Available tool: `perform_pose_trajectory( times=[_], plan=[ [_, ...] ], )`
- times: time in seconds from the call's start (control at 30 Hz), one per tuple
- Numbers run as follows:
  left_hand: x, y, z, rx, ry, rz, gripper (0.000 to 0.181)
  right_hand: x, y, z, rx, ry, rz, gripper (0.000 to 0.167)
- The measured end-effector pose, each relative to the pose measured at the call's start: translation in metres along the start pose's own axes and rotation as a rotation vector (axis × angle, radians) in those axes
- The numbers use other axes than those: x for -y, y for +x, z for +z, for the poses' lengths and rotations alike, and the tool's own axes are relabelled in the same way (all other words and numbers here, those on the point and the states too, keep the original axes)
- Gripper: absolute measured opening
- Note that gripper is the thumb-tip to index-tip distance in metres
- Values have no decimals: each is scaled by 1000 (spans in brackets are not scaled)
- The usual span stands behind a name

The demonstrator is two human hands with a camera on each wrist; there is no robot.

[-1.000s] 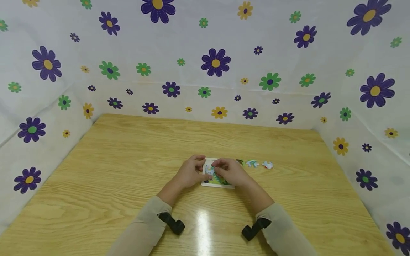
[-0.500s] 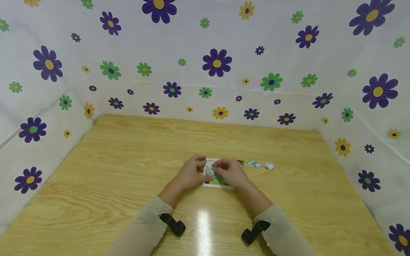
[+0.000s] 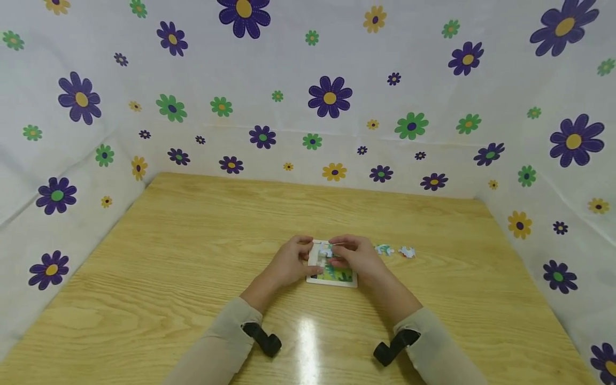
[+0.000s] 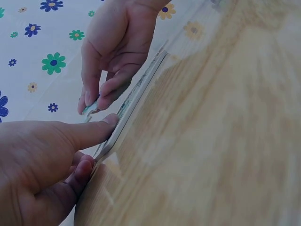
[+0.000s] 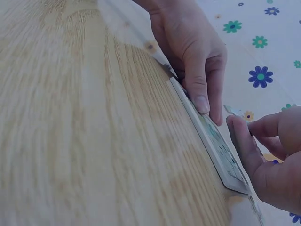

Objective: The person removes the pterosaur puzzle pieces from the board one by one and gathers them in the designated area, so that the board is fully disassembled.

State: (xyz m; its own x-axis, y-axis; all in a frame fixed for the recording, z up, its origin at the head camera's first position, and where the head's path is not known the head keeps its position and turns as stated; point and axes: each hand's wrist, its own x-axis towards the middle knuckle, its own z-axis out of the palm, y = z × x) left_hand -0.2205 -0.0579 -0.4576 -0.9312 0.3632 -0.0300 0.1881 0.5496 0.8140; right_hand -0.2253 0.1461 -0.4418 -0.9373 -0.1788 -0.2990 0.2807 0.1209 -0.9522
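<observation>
A small square jigsaw puzzle in a white frame lies on the table, its lower part filled with a green picture. At its left side my left hand grips the frame, the thumb on top and the fingers along the edge. My right hand is over the puzzle's right side and pinches a pale blue and white puzzle piece between thumb and fingertips. In the left wrist view this piece is held just above the board. A bare pale patch shows in the board's upper left.
Two loose puzzle pieces lie right of the right hand: a green and white one and a white one with red. The wooden table is enclosed by white cloth with flowers.
My right hand has lifted the piece and moved slightly right, baring a pale patch of board. The dark green loose piece beside it is now out of sight. The left hand keeps its grip.
</observation>
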Motion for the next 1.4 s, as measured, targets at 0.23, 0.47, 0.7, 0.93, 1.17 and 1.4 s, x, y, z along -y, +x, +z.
perform_pose_trajectory(
  times=[0.23, 0.47, 0.7, 0.93, 1.17, 1.4],
  plan=[
    [-1, 0, 0, -22, 13, -8, 74, -4, -7, -14, -32, -35, -32, 30],
    [-2, -1, 1, -16, -23, -18, 76, -10, -16, -35, -105, -89, -77, 30],
    [-1, 0, 3, -6, -26, -9, 77, -19, -25, -54, -173, -81, -100, 31],
    [2, 1, 2, -19, -23, -13, 78, -22, -22, -57, -194, -106, -92, 29],
    [5, 0, 1, -18, -16, 0, 75, -27, -18, -55, -206, -188, -107, 24],
    [3, 0, 3, -14, -19, 0, 76, -27, -22, -55, -241, -325, -131, 18]
  ],
)
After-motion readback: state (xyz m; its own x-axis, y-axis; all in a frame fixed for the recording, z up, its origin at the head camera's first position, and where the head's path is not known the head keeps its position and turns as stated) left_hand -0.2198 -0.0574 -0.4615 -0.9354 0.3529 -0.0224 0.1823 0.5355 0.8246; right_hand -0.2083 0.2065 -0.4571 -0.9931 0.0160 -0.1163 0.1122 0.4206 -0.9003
